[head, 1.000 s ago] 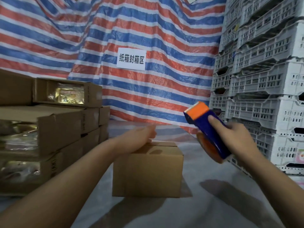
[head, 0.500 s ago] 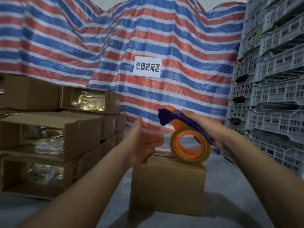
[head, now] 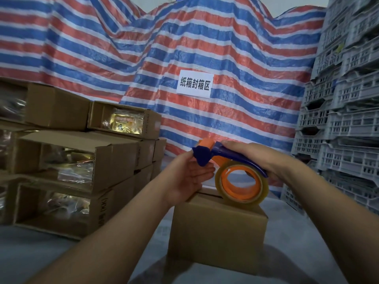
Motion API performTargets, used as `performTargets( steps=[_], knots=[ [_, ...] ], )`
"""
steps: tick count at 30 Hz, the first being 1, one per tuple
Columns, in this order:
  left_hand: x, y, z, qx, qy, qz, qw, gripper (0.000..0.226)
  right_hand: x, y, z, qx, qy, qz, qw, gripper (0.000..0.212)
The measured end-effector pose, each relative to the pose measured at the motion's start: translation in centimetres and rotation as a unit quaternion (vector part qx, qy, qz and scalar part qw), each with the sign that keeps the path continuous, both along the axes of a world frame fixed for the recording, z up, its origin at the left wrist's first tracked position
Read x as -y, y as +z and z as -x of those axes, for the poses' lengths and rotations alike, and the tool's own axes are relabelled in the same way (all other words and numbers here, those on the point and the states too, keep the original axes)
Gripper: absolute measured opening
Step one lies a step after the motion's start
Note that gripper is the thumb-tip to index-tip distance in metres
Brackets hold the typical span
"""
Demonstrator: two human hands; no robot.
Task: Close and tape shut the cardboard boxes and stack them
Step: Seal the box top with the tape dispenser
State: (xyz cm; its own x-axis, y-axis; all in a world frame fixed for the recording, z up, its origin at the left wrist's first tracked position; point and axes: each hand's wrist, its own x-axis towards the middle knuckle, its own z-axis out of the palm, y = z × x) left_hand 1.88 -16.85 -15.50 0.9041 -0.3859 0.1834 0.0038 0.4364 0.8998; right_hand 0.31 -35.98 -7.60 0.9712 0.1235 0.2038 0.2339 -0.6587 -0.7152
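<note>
Item: cardboard box (head: 217,232), flaps down, on grey floor centre w/ tape dispenser (head: 235,173) roll resting on its top; R hand (head: 250,156) gripping dispenser handle, L hand (head: 190,177) fingers straight, palm at dispenser's front end; open boxes (head: 78,160) stacked at left.

We see our right hand (head: 252,158) bring the tape dispenser (head: 231,171), raised off to the right of the cardboard box (head: 217,232) a second ago, down so its roll rests on the box top. Our left hand (head: 188,177), which lay flat on the box, now lifts at the box's left edge, palm open, fingertips touching the dispenser's blue front.
</note>
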Motion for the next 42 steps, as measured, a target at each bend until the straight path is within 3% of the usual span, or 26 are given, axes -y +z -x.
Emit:
performTargets(
  steps=[7,14,24,28,33,37,42],
  knots=[
    [-0.2,-0.4,-0.2,-0.008,0.011,0.055,0.998,0.027,-0.3,0.2,-0.4,-0.011,-0.002,0.014,1.000,0.059],
    [-0.1,-0.5,-0.4,-0.037,0.049,0.123,0.990,0.032,-0.8,0.5,-0.7,-0.005,-0.013,0.054,0.998,0.058],
    [-0.2,-0.4,-0.1,-0.045,0.040,0.125,0.990,0.019,-0.5,0.6,-1.1,-0.016,0.002,0.054,0.998,0.062],
    [-0.3,-0.5,0.0,-0.048,0.030,0.122,0.991,0.031,-0.6,0.8,-0.7,-0.015,0.008,0.064,0.998,0.061],
    [-0.6,-0.7,0.2,-0.016,0.016,0.085,0.996,0.035,-0.3,2.4,0.0,-0.053,0.004,0.135,0.989,0.059],
    [-0.1,-0.2,0.7,0.040,0.029,-0.009,0.999,0.016,0.3,3.2,0.3,-0.056,-0.018,0.195,0.979,0.064],
    [1.1,0.0,0.7,0.058,0.080,-0.102,0.990,0.028,0.6,3.8,0.4,-0.009,-0.072,0.275,0.959,0.070]
  ],
)
